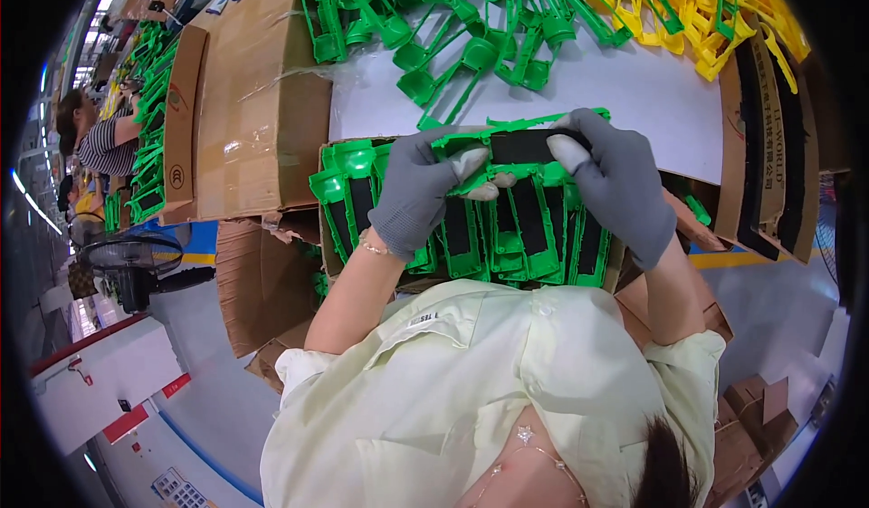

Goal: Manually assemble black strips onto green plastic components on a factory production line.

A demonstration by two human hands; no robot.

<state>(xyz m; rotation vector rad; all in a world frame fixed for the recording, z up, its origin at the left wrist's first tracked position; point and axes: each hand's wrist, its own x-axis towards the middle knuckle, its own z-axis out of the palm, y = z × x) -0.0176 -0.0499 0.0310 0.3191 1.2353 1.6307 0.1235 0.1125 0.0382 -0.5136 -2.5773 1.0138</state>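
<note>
Fingers (568, 152) on green frame (509, 129) (packed box (616, 265) beneath), yellow parts (697, 14) beyond

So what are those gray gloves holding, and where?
A green plastic piece with a black strip: the left hand holds its left end, the right hand near its right end.

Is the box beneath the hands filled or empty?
Filled at the top: green parts with black strips crowd it side by side; below is hidden.

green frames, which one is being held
The green frame gripped by the left hand and right hand; the boxed frames sit below, the loose frames beyond.
</note>
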